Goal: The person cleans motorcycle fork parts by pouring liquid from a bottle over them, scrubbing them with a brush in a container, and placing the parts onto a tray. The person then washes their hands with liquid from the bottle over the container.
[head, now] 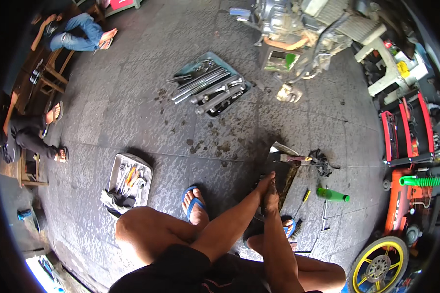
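Note:
My left hand [266,184] and my right hand [271,198] are close together, touching or nearly so, over a dark, oily pan [289,185] on the floor. Fingers and palms hide whatever may be between them, so I cannot tell whether either hand holds anything. My right hand looks smeared with dark grime. Across the pan's far corner lies a paintbrush [295,158], beside a crumpled black rag [321,163]. To the right of my hands are a green bottle [333,195] on its side, a yellow-handled screwdriver [307,196] and a T-handle wrench [325,216].
A tray [245,87] of metal tubes and parts sits ahead, amid oil spots. Left of my foot, a metal tray [149,179] holds wrenches and cloth. An engine [278,22] stands ahead right. Rightward are an orange compressor [396,208] and a yellow-rimmed wheel [365,249]. Two people sit at left.

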The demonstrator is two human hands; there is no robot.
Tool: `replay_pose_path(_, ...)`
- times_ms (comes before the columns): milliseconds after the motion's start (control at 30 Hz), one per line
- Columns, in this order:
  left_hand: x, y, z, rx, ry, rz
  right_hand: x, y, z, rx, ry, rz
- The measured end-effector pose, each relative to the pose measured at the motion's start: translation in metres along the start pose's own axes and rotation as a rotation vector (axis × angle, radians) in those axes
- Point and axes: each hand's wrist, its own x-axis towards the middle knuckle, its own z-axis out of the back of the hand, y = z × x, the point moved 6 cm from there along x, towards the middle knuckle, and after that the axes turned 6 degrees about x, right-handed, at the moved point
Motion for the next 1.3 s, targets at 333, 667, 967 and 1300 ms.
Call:
replay_pose_path(333, -0.016, -0.041, -0.003, 0.302, -0.284, -0.022, -0.035, 0.034, -0.020, 0.261, 0.160, 0.104)
replay_pose_path(667, -0.054, -0.033, 0.008, 0.195, -0.552, 0.027, 0.029, 0.038, 0.016, -0.988, -0.248, 0.447)
replay_pose_path(967, -0.036, 0.005, 0.043, 0.099, -0.565, 0.262, 0.037, -0.034, -0.005, -1.677, 0.393, 0.086)
replay_pose_path(1300, -0.032, -0.008, -0.015, 0.154, -0.157, 0.197, 0.043, -0.011, 0.050, -0.468, -0.103, 0.212)
